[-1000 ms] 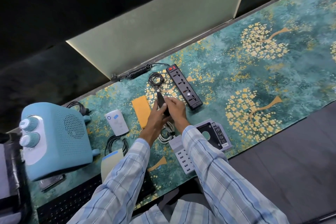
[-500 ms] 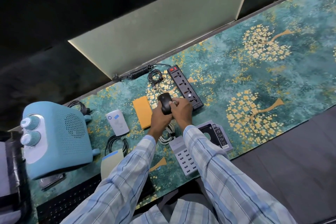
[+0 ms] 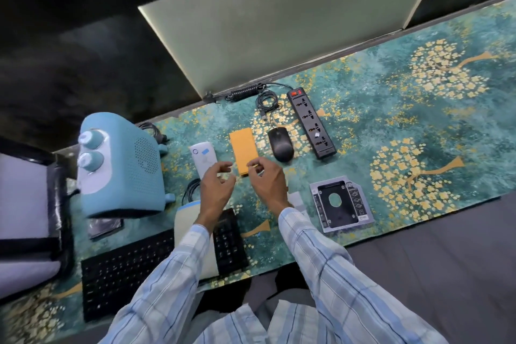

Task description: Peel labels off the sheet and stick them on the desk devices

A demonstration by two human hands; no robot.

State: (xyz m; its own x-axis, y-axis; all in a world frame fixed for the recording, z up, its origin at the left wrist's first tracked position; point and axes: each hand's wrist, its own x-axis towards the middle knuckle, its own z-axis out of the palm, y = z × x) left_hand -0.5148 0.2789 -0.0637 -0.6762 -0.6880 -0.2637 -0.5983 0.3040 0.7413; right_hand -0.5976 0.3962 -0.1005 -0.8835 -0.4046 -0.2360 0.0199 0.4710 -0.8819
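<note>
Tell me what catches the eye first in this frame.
The bulky pale-blue appliance with two knobs at the desk's left dominates, set on a teal mat patterned with gold trees. At centre the left hand and right hand hover at the near end of the flat orange device, beside a black mouse.

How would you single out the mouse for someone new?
Start at the black power strip near the far edge of the teal mat. Beside it, toward the orange slab, lies the mouse. It alone is a rounded black oval, its thin cable trailing to a coil.
</note>
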